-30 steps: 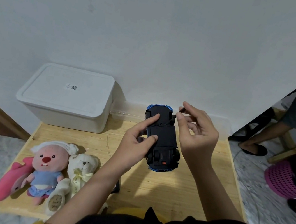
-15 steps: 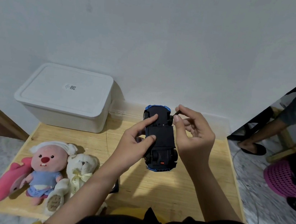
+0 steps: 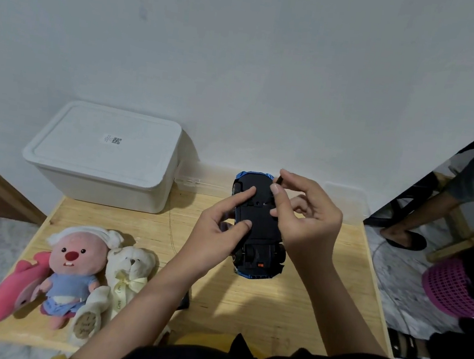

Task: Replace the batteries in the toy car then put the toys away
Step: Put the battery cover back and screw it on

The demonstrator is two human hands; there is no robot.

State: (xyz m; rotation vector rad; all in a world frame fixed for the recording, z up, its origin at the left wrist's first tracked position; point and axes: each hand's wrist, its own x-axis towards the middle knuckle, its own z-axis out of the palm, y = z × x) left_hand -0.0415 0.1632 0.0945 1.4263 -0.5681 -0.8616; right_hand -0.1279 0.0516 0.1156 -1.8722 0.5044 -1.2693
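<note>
A blue toy car (image 3: 257,230) is held upside down above the wooden table (image 3: 304,302), its black underside facing me. My left hand (image 3: 217,231) grips its left side, with thumb and forefinger lying on the underside. My right hand (image 3: 306,215) is at the car's right front, thumb pressed on the underside, and thumb and forefinger pinch a small dark thin object (image 3: 278,180), too small to identify. Three plush toys sit at the table's left front: a pink beaver doll (image 3: 76,269), a white bear (image 3: 128,273) and a pink dolphin (image 3: 19,286).
A white lidded storage box (image 3: 103,155) stands at the table's back left against the wall. A clear plastic container (image 3: 344,199) lies along the back edge. A small dark item (image 3: 184,302) lies under my left forearm. Another person's feet and a pink basket (image 3: 450,288) are on the floor at right.
My right hand has come down closer to the car's underside, the thumb now pressing on it. The left hand and car have barely shifted.
</note>
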